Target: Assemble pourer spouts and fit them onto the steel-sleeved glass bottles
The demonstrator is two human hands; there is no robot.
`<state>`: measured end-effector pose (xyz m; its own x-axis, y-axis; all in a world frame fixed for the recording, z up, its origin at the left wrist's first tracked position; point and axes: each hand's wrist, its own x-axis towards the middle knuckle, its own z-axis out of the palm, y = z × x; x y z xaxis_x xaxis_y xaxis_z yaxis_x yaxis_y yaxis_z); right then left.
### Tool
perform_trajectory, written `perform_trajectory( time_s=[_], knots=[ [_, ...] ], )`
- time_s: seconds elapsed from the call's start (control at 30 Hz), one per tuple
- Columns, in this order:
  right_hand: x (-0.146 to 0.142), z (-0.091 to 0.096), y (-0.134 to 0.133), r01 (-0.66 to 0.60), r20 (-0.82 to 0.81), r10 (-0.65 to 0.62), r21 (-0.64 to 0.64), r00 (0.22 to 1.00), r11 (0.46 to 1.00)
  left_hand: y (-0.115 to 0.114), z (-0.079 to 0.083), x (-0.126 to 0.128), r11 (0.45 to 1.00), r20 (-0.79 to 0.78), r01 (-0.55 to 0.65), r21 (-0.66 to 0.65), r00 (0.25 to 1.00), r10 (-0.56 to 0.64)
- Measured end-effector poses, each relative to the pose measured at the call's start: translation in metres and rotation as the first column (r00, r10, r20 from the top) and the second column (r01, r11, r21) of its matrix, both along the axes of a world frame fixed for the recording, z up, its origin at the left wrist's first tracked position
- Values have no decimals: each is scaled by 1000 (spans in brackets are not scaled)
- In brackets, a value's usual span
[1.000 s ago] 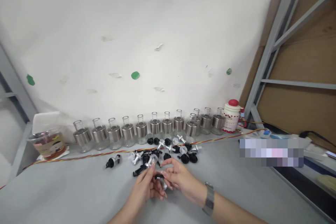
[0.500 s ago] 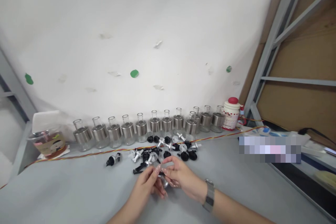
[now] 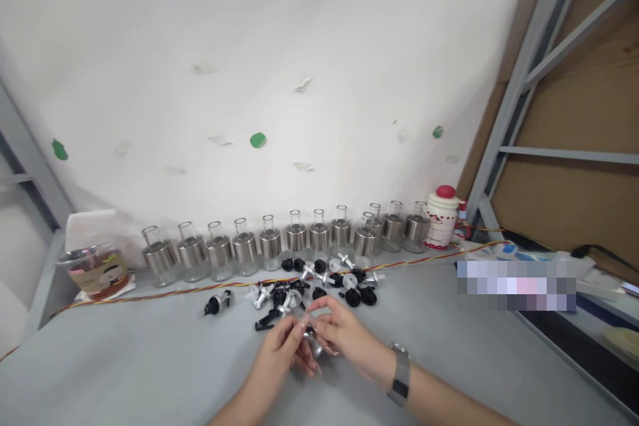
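Low over the desk (image 3: 150, 359), my left hand (image 3: 279, 346) and right hand (image 3: 344, 336) have drawn their fingers together, pinched around the silver part (image 3: 315, 346); that suggests close fingertip work, though the exact grip is half hidden.

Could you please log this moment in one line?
left hand: holding silver-and-black part; right hand: on same part; ahead: loose parts on table; beyond: glass bottles, upright
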<state>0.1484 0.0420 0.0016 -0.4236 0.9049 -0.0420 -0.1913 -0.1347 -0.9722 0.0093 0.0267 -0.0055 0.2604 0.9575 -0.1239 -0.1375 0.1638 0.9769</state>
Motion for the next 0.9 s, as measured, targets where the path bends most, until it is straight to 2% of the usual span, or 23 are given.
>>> perform_trajectory(
  time_s=[0.17,0.47,0.73,0.9],
  knots=[
    [2,1,0,-20,-15,20,-28,1000,999,1,1,0,1000,24,24,-5,999,-24],
    [0,-5,2,16,-19,-15,56,1000,998,2,-3,1,1000,23,21,-9,1000,-20],
    [6,-1,6,-125,-63,121,-53,991,991,3,-6,1,995,96,3,-96,995,6],
    [7,3,5,-143,-71,137,-92,988,985,2,-5,0,999,83,28,-42,996,-24]
  ],
)
